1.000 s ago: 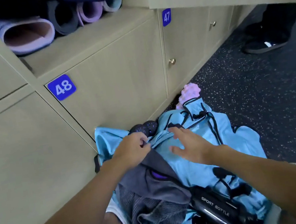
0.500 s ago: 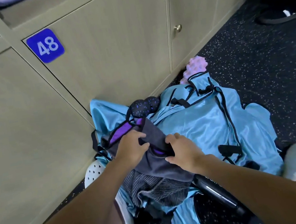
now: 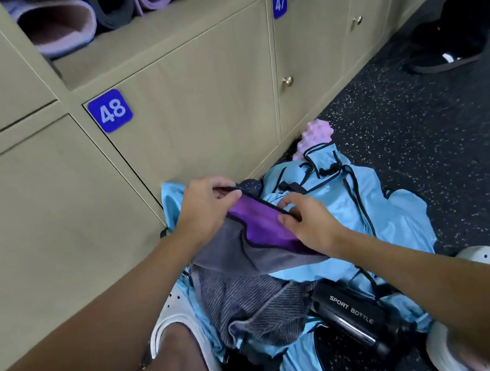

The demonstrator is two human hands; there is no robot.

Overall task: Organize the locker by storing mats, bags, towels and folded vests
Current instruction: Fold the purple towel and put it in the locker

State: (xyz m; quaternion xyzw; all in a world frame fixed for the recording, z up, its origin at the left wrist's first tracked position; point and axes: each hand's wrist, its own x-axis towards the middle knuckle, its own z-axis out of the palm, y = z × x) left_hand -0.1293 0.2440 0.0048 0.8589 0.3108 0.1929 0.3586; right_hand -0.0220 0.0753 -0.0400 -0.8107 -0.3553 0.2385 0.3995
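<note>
I have both hands on the grey-and-purple vest (image 3: 256, 225). The left hand (image 3: 205, 207) pinches its top edge and the right hand (image 3: 310, 223) nips the black-trimmed edge lower down, so the purple lining stretches between them. The vest sits over a heap of light-blue vests (image 3: 385, 211) on the floor — just in front of the locker door marked 48 (image 3: 193, 113).

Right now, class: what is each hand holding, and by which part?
Both hold the purple vest by its black-trimmed upper edge: the left hand pinches the far end, the right hand the near end.
</note>
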